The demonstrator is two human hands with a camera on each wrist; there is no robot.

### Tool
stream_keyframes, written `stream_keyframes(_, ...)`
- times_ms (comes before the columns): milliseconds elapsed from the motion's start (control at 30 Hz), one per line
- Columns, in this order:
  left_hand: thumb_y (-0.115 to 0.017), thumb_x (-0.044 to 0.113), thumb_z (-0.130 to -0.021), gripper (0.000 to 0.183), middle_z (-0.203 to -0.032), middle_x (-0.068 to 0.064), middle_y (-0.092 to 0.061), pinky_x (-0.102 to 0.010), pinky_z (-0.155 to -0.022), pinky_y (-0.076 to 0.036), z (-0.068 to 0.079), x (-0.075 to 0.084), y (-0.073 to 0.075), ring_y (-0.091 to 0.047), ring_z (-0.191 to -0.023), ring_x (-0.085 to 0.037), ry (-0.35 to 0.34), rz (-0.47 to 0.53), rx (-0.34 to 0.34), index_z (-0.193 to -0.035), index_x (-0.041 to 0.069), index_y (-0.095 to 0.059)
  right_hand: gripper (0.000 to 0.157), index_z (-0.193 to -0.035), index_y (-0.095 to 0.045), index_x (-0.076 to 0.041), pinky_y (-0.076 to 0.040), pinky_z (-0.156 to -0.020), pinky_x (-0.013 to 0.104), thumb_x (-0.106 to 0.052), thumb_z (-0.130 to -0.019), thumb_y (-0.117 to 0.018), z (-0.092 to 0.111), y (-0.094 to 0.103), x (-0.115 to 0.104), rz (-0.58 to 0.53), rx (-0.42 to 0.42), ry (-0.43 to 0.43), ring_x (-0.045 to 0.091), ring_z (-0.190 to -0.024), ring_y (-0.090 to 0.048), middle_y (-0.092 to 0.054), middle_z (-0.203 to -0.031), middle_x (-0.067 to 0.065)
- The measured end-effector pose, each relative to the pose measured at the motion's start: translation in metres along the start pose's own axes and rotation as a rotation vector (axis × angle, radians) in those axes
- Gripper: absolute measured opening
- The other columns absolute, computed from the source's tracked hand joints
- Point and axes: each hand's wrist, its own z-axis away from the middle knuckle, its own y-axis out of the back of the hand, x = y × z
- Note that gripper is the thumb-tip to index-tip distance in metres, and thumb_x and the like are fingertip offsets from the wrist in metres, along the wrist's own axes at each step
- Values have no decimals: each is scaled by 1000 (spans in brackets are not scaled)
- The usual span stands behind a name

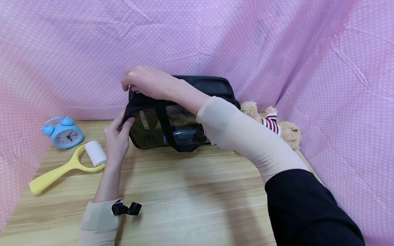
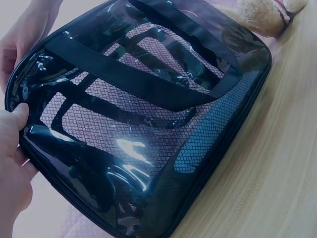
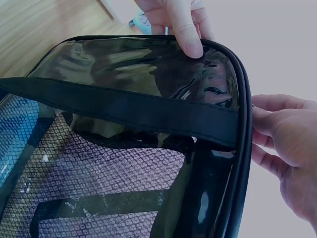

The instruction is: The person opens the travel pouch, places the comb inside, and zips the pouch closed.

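Observation:
A black bag (image 1: 144, 128) with see-through plastic and mesh sides stands upright at the back of the table. Its black strap handle (image 2: 143, 82) hangs down the front, and something blue (image 1: 184, 135) shows through the lower side. My left hand (image 1: 118, 136) pinches the bag's left edge, thumb on the clear front and fingers behind. Reaching across the bag, my right hand (image 1: 147, 80) has its curled fingers at the top left corner. In the right wrist view, the right hand (image 3: 292, 144) pinches at the piped rim; what sits between its fingertips is mostly hidden.
A blue alarm clock (image 1: 67, 136) and a yellow-handled lint roller (image 1: 72, 164) with a white roll (image 1: 95, 153) lie to the left. A teddy bear (image 1: 289, 133) in a striped top lies right of the bag. Pink dotted cloth (image 1: 92, 51) hangs behind and beside the table.

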Motion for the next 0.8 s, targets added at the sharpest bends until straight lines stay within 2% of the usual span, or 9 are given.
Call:
stream_keyframes(100,-66,15,-101,36,-136,-2,-69,-12,-100,-50,0,0,0,-64,-118,3,5,0,2,-136,22,-68,32,-116,-76,-19,-49,-98,24,-12,-110,-45,1,0,1,19,-8,-10,11,-107,-59,-65,-117,-2)
stream_keyframes(333,-66,13,-101,36,-136,-1,-69,-13,-102,-50,0,-1,-1,-64,-120,2,-10,14,5,-136,20,-68,30,-104,-72,-17,-42,-83,22,-12,-110,-43,3,-2,1,10,-8,0,11,-94,-49,-53,-104,-5)
stream_keyframes(433,-66,12,-101,36,-136,0,-70,-14,-103,-50,-1,-1,-2,-64,-120,1,-16,26,2,-136,19,-68,28,-97,-70,-12,-38,-80,21,-5,-107,-45,5,-2,3,-56,-1,43,12,-90,-46,-51,-96,-4)
stream_keyframes(600,-65,11,-101,36,-135,0,-70,-15,-103,-50,-1,-1,-2,-65,-120,0,-19,40,-2,-136,16,-68,29,-92,-71,-3,-41,-79,21,4,-100,-44,7,-1,7,-182,24,122,13,-86,-49,-59,-89,0)
stream_keyframes(700,-65,10,-101,36,-135,-1,-70,-14,-103,-50,0,0,-1,-65,-120,1,-15,42,-3,-136,15,-68,29,-90,-72,-4,-41,-75,20,6,-93,-44,8,0,8,-201,33,128,13,-83,-52,-63,-87,1)
stream_keyframes(800,-64,11,-101,36,-136,-3,-69,-14,-102,-50,0,1,-1,-65,-119,2,-8,34,-2,-137,15,-68,20,-84,-69,-8,-40,-72,18,2,-91,-53,8,0,8,-200,22,101,11,-80,-52,-61,-83,-2)
